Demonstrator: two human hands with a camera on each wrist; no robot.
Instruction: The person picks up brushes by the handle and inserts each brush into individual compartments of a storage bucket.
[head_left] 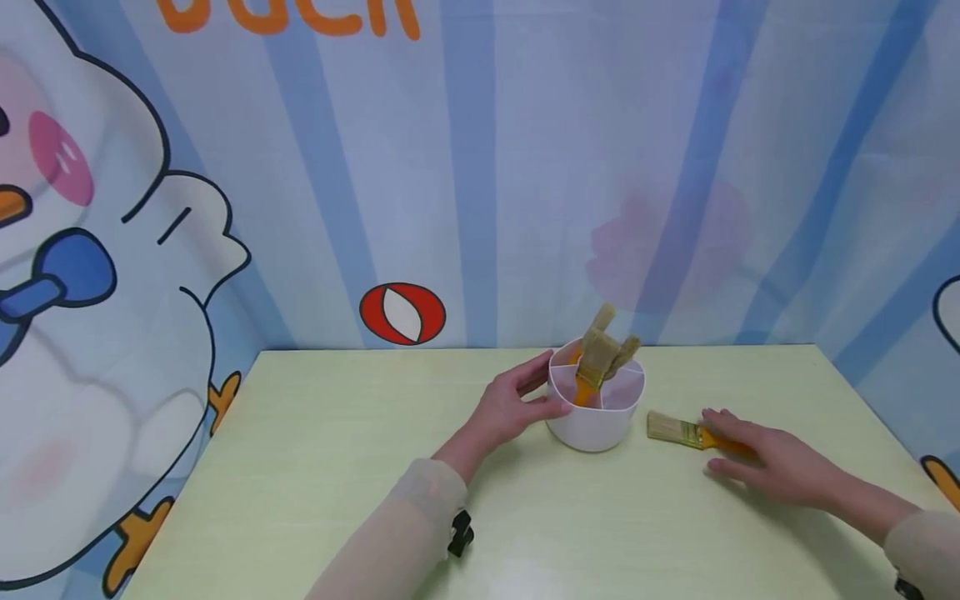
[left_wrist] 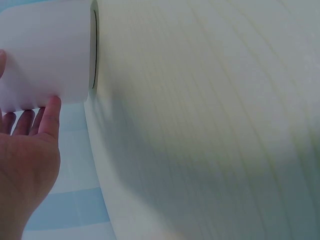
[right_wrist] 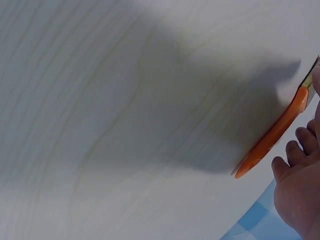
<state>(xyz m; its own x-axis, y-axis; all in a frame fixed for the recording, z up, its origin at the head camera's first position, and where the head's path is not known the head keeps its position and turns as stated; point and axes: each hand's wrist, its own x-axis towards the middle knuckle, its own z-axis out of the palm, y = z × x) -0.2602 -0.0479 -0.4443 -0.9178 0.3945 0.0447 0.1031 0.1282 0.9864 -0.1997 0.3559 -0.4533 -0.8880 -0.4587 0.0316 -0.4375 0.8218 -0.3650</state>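
Note:
A round white divided holder (head_left: 588, 430) stands upright on the table, several paintbrushes (head_left: 597, 357) in it with bristles up. My left hand (head_left: 508, 410) grips the holder's left side, thumb at the front and fingers behind. In the left wrist view those fingers touch the holder's wall (left_wrist: 45, 55). To the right, another paintbrush (head_left: 673, 429) with an orange handle lies flat, bristles toward the holder. Over its handle hovers my right hand (head_left: 783, 460), thumb and fingers spread to either side. The right wrist view shows the orange handle (right_wrist: 274, 134) on the table, apart from the curved fingers.
The pale wood-grain table (head_left: 315, 483) ends at a blue striped backdrop (head_left: 525, 167) behind the holder. A large printed duck (head_left: 67, 433) fills the backdrop's left side. Dark straps (head_left: 461, 533) show at the sleeves.

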